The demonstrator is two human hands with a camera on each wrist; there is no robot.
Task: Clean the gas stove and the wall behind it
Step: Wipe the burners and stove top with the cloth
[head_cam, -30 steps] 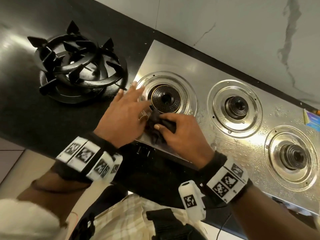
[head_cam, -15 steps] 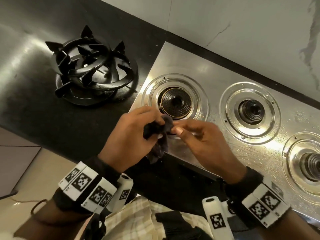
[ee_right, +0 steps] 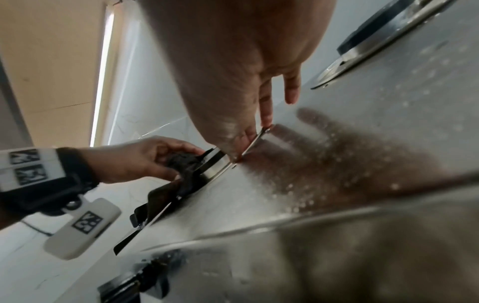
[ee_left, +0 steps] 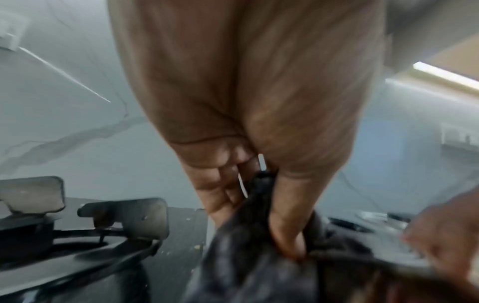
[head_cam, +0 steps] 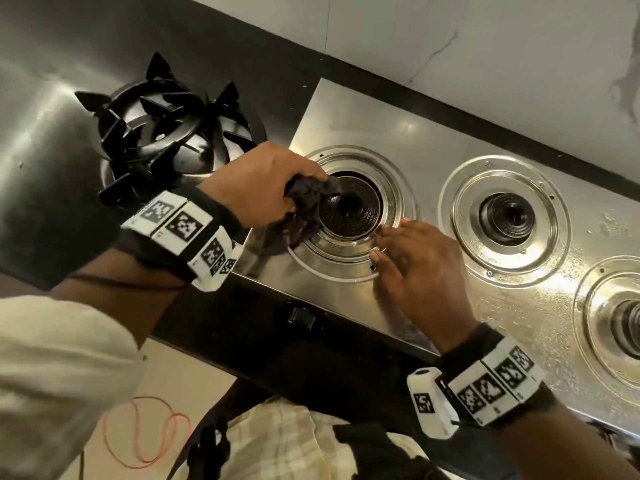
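The steel gas stove (head_cam: 363, 123) has three bare burners. My left hand (head_cam: 294, 192) grips a dark cloth (head_cam: 304, 216) against the left side of the left burner (head_cam: 349, 207). The left wrist view shows the thumb and fingers bunched round the cloth (ee_left: 259, 266). My right hand (head_cam: 384, 242) lies low over the stove top, fingers fairly straight. Its fingertips (ee_right: 264, 114) touch the lower right rim of that burner's steel ring (head_cam: 346, 252). The right wrist view also shows the left hand (ee_right: 145, 157) with the cloth (ee_right: 181, 160). The pale marbled wall (head_cam: 485, 46) runs behind the stove.
Black pan supports (head_cam: 166, 140) are stacked on the dark counter left of the stove. The middle burner (head_cam: 505, 220) and right burner (head_cam: 623, 327) stand uncovered on a wet, speckled stove top. A knob (head_cam: 301, 317) sits on the stove's front face. A red cord (head_cam: 145, 431) lies on the floor.
The cloth passed from my right hand to my left, which carried it up to the left burner. My right hand let go and moved onto the ring's rim.
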